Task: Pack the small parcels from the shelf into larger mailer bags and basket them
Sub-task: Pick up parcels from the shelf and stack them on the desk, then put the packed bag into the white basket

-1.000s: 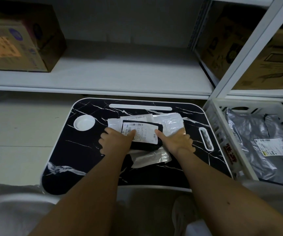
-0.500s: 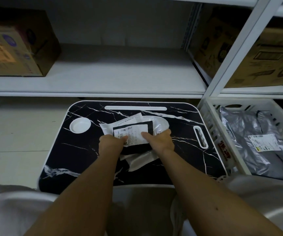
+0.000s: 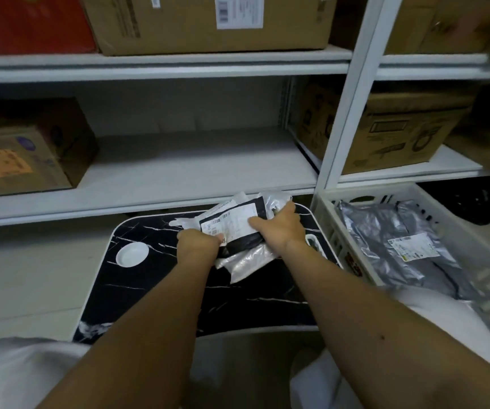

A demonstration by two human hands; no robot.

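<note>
Left hand [image 3: 198, 242] and right hand [image 3: 279, 227] both grip a black labelled parcel [image 3: 239, 228] (with a translucent mailer bag [image 3: 249, 259] beneath) above the marbled counter [image 3: 161, 278].

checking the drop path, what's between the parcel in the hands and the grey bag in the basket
In the head view, only the basket's near white wall stands between the parcel and the grey bag; the right hand grips the parcel's basket-side edge.
</note>
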